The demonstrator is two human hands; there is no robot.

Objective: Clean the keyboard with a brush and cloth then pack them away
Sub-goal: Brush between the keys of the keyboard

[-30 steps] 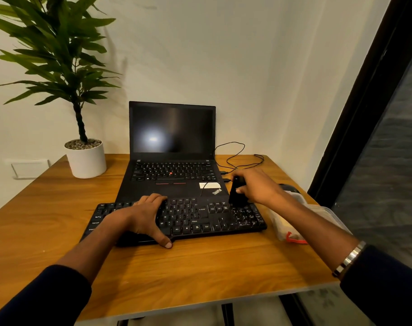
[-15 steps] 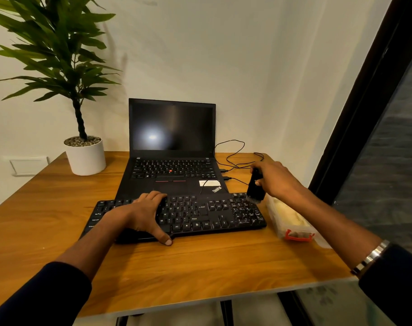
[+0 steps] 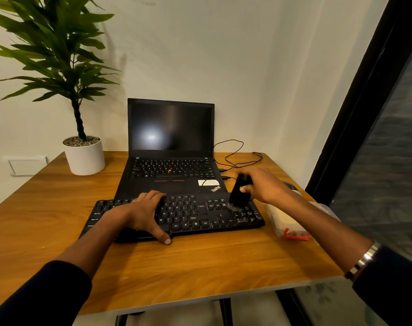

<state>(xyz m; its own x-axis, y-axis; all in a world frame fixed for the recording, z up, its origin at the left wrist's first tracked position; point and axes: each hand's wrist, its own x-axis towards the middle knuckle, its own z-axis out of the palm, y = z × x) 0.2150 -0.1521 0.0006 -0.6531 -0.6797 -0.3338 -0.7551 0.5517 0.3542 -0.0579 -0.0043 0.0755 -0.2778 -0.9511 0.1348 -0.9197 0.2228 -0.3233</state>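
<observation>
At kbd right end, brush, gripped by R hand, is returned onto keys; L hand pressed flat; brushing ongoing.

Single head-worn wide-angle cam, looking forward and down from above the near edge of the brown wooden table, close in, facing the white wall.

Open wood in front of the keyboard and left of it up to the plant pot. Behind it, laptop. Right of it, plastic box, cables.
</observation>
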